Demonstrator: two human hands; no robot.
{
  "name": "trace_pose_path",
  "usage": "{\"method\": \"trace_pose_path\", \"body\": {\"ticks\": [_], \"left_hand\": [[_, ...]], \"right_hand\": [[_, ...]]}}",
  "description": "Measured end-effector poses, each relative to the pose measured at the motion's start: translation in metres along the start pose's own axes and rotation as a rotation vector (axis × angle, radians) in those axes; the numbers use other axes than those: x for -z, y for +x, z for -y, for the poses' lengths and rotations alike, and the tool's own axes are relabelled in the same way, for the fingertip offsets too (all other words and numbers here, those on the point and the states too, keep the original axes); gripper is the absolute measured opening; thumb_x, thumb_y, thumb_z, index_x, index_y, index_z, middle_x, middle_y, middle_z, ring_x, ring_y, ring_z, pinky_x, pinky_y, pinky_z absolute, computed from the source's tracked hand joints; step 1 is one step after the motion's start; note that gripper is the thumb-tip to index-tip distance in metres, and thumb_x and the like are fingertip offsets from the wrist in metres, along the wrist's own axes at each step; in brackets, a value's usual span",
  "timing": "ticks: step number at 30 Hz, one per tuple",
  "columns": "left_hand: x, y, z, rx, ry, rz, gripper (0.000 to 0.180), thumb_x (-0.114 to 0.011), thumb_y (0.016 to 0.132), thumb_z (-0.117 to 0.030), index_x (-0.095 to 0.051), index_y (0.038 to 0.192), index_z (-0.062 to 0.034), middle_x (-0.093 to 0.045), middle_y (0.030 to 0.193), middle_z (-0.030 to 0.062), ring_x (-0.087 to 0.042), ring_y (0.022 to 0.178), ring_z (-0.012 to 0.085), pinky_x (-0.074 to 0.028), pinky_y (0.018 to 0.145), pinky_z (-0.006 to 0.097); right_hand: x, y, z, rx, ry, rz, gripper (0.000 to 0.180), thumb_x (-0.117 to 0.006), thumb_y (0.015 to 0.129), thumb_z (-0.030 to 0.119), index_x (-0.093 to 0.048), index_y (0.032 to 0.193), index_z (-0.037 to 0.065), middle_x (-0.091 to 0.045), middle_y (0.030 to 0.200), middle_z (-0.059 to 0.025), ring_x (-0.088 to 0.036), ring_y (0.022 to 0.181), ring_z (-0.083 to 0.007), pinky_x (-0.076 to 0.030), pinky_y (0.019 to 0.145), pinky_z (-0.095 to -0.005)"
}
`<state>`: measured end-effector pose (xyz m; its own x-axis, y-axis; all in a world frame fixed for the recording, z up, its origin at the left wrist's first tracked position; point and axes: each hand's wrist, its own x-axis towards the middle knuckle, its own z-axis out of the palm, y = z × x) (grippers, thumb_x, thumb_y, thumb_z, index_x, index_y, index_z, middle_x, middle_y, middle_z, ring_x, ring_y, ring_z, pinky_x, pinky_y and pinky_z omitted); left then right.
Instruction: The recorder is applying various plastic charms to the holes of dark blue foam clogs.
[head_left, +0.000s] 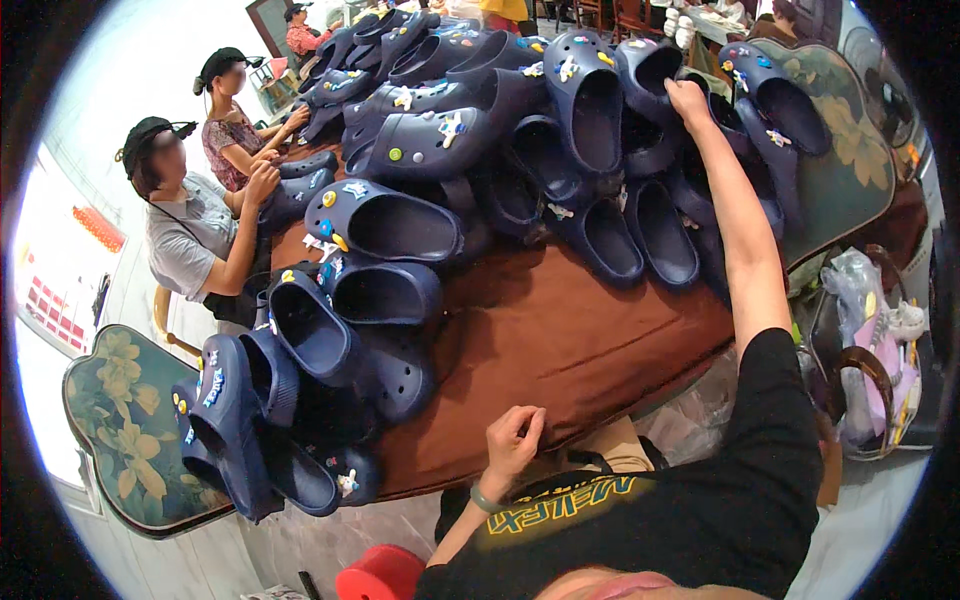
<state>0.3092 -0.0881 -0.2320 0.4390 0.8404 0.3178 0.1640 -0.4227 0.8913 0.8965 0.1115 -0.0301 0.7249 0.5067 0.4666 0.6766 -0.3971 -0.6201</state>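
Observation:
Out at the far right of the pile, my right hand (687, 103) is closed on the opening rim of a dark blue clog (641, 52); its fingertips are partly hidden inside. Just left of that clog lies another clog (582, 65) with colourful charms on its toe. My left hand (514, 440) is curled into a loose fist near the table's front edge, with nothing seen sticking out of it. Closest to it on the left is a group of clogs, among them a clog (402, 372) with holes in its toe.
A brown cloth (560, 340) covers the table, heaped with many charm-decorated clogs. Two people in caps, one in a grey shirt (180, 235), one in a patterned top (225, 150), handle clogs at the left. Flowered chair backs (135, 430), a bag (870, 350) and a red stool (382, 574) stand around.

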Motion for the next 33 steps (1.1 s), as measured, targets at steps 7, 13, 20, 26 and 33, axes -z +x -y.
{"method": "trace_pose_path", "body": {"ticks": [7,13,20,26,33], "left_hand": [[0.001,0.0,0.001,-0.036,0.037,-0.028,0.005,-0.069,0.085,-0.006,-0.067,0.085,-0.0012,-0.062,0.071,0.009,-0.058,0.06,0.0171,-0.045,0.056,0.028],[0.0,0.0,0.0,-0.07,0.024,-0.072,0.005,-0.07,0.084,-0.006,-0.067,0.083,-0.0026,-0.06,0.067,0.0093,-0.057,0.056,0.0193,-0.044,0.052,0.03],[0.0,0.001,0.0,-0.054,0.04,-0.048,0.004,-0.07,0.083,-0.005,-0.067,0.083,-0.0025,-0.06,0.068,0.0096,-0.057,0.057,0.0199,-0.044,0.052,0.03],[-0.001,0.001,0.003,-0.056,0.031,-0.071,0.005,-0.07,0.083,-0.005,-0.066,0.083,-0.0017,-0.06,0.068,0.0094,-0.057,0.057,0.0195,-0.044,0.052,0.03],[0.002,-0.001,0.001,-0.04,0.041,-0.049,0.005,-0.069,0.085,-0.005,-0.067,0.085,-0.0006,-0.064,0.072,0.0094,-0.06,0.061,0.0166,-0.046,0.056,0.028]], "right_hand": [[0.011,-0.041,0.022,0.136,-0.447,-0.131,0.041,-0.052,0.082,0.029,-0.063,0.117,0.011,-0.06,0.123,-0.0165,-0.053,0.117,-0.0393,-0.043,0.097,-0.0514],[0.02,-0.062,0.011,0.034,-0.605,0.106,0.045,-0.069,0.073,0.033,-0.065,0.111,0.01,-0.063,0.12,-0.0138,-0.053,0.12,-0.0344,-0.041,0.094,-0.0536],[0.009,-0.049,-0.009,0.12,-0.503,-0.041,0.044,-0.069,0.073,0.036,-0.065,0.109,0.011,-0.068,0.107,-0.0133,-0.061,0.108,-0.0342,-0.044,0.092,-0.0503],[0.007,-0.082,0.059,0.563,0.159,-0.377,0.019,-0.063,0.088,0.027,-0.068,0.09,0.009,-0.065,0.09,-0.0118,-0.061,0.092,-0.0327,-0.048,0.083,-0.0402],[-0.019,-0.094,0.115,0.764,-0.572,-0.317,0.037,-0.065,0.086,0.039,-0.065,0.106,0.008,-0.067,0.1,-0.0052,-0.056,0.101,-0.0229,-0.039,0.083,-0.0413]]}}
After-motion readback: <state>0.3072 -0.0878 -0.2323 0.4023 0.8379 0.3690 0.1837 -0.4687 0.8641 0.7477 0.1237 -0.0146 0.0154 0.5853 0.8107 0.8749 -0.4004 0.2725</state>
